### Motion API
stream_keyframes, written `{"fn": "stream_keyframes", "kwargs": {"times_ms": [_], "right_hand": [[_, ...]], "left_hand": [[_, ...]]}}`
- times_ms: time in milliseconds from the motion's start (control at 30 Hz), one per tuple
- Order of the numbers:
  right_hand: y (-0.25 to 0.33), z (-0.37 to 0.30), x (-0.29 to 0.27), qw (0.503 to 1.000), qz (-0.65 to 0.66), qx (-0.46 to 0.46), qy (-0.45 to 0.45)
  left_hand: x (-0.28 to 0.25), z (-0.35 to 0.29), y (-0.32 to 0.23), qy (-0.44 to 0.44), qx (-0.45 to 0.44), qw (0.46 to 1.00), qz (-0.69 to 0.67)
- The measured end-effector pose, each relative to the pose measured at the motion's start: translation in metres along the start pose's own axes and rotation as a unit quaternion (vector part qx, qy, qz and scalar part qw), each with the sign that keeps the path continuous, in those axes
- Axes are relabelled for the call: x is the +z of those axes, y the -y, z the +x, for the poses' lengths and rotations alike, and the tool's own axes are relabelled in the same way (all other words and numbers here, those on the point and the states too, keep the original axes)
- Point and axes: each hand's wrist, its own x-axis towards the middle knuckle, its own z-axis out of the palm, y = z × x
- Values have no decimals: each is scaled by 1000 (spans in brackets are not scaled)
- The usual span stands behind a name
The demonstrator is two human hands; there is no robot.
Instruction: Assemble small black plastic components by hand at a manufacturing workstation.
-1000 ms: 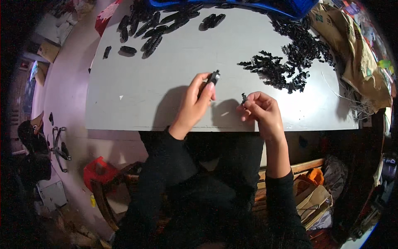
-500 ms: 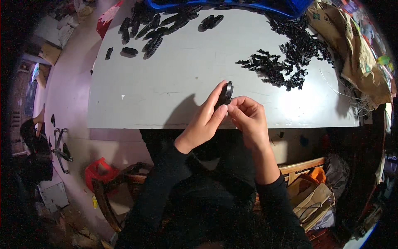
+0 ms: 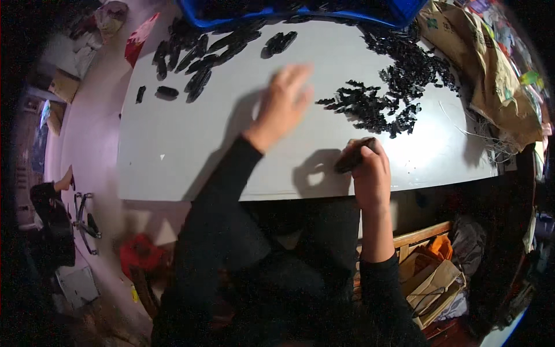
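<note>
My right hand [image 3: 371,173] is closed around a black, oblong plastic part [image 3: 348,160], just above the table's near edge. My left hand [image 3: 282,104] reaches forward over the white table [image 3: 191,150], its fingers stretched out and a little blurred, with nothing seen in them. Beyond it lie two similar long black parts [image 3: 279,44] side by side. To the right of my left hand spreads a heap of small black pieces [image 3: 370,104]. The underside of the held part is hidden by my fingers.
More long black parts [image 3: 199,81] lie at the far left of the table. A blue bin [image 3: 199,23] stands at the back. Crumpled brown paper sacks [image 3: 474,63] and loose white strings line the right edge. A cardboard bag [image 3: 439,289] sits on the wooden bench at lower right.
My hands have parted. The left one let go of the black part and moved forward; the right one carried the part to the right, wrapped in its fingers.
</note>
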Motion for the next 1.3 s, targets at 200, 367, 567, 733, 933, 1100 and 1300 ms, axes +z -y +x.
{"fn": "stream_keyframes", "kwargs": {"times_ms": [200, 367, 567, 733, 933, 1100, 1300], "right_hand": [[9, 1, -46, 991, -62, -44, -113], [17, 18, -39, 887, -429, -115, -125], [8, 37, -26, 653, -733, -171, -85], [4, 18, -29, 771, -594, -228, 14], [7, 20, -33, 842, -511, -136, -108], [-1, 25, -11, 792, -594, -137, -16], [-7, -18, 30, 972, -188, 113, 89]], "left_hand": [[58, 79, 116, -152, 11, 961, 229], [40, 63, 103, -23, -38, 967, 252], [5, -12, 34, 47, -35, 983, 175], [-32, -47, -9, 27, 50, 967, 249], [-34, -78, -53, -2, -111, 992, -54], [-26, -98, -73, 42, -264, 916, -300], [-30, -100, -90, 59, -374, 840, -389]]}}
